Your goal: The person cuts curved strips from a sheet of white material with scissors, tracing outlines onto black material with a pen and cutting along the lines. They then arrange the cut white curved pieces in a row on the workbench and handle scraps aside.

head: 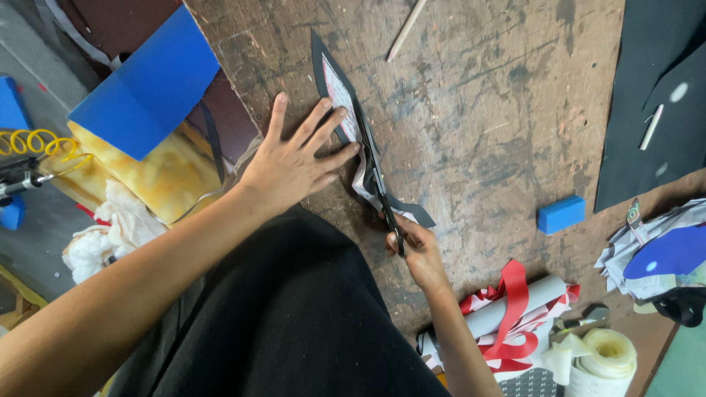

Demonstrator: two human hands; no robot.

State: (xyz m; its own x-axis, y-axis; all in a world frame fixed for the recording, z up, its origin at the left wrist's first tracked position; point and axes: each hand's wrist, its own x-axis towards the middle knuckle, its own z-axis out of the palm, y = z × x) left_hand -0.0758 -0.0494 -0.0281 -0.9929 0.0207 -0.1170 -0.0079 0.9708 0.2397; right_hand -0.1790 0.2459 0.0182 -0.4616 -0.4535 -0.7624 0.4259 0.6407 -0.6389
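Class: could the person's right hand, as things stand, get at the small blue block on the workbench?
Probably not at once: the right hand is closed on the scissors, mid-cut. Yet the blue block lies on bare wood to that side, nothing between.

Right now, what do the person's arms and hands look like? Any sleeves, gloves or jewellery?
Both forearms are bare, with no sleeves in view. The left hand and right hand wear no gloves, and no rings, watch or bands show. Black clothing covers the lap below.
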